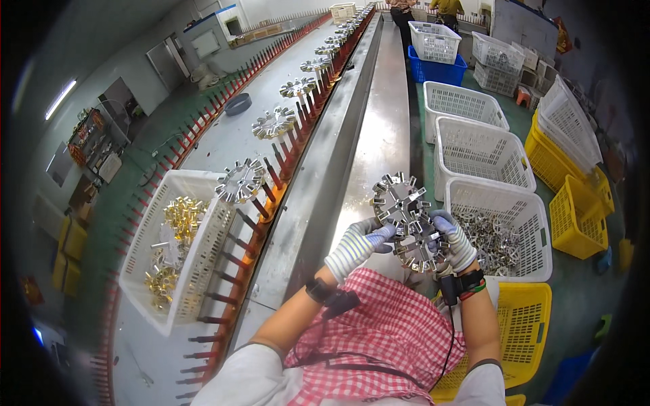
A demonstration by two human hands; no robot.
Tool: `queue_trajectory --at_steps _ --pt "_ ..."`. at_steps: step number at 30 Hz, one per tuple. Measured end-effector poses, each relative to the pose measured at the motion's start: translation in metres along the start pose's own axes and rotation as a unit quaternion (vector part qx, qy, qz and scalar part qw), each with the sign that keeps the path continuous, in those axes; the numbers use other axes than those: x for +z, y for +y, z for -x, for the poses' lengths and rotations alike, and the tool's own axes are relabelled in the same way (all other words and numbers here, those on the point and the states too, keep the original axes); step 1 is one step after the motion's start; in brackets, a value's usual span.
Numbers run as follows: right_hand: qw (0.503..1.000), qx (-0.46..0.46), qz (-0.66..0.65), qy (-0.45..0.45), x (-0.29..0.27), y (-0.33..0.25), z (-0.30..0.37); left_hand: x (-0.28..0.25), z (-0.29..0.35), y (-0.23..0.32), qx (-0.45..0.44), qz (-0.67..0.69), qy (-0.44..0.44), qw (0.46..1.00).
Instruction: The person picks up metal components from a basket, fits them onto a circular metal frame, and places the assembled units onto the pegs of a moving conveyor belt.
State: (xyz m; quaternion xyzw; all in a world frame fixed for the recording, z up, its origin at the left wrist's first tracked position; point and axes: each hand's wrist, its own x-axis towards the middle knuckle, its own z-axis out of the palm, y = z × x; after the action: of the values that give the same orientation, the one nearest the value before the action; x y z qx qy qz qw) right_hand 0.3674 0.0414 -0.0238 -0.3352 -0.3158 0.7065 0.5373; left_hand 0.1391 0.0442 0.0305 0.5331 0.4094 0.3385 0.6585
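Observation:
Both my hands wear striped work gloves and are in front of me, over the steel ledge (379, 135). Between them are two overlapping round metal racks. The upper rack (399, 199) carries shiny rectangular metal pieces around its rim. The lower rack (418, 250) sits just below it; I cannot tell if the two are joined. My left hand (359, 248) is closed at their left side, with thumb and fingers by the rim. My right hand (455, 241) grips the right side, its fingertips partly hidden. Similar loaded racks, such as this one (242, 181), stand on spindles along the conveyor (261, 223).
On the left, a white crate (177, 318) holds gold and silver metal pieces. At my right, a white basket (545, 237) contains many silver pieces. More white baskets (484, 152) line up beyond it, with yellow crates (579, 220) farther right. Two people (426, 10) stand at the far end.

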Motion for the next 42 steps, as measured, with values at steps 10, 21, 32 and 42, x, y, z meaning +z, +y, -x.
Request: queue_trajectory --at_steps 10,21,32,42 --pt "0.998 0.002 0.065 0.011 0.016 -0.007 0.020 -0.008 0.006 -0.007 0.015 -0.231 -0.010 0.973" --pt "0.854 -0.272 -0.281 0.343 -0.184 -0.020 -0.003 -0.120 0.123 0.025 0.308 0.302 0.455 0.779" --pt "0.892 -0.223 -0.271 0.286 -0.141 -0.013 -0.005 -0.146 0.104 0.074 0.410 0.250 0.426 0.767" --pt "0.927 -0.162 -0.197 0.274 -0.080 -0.013 -0.006 -0.134 0.102 0.067 0.384 0.217 0.459 0.771"
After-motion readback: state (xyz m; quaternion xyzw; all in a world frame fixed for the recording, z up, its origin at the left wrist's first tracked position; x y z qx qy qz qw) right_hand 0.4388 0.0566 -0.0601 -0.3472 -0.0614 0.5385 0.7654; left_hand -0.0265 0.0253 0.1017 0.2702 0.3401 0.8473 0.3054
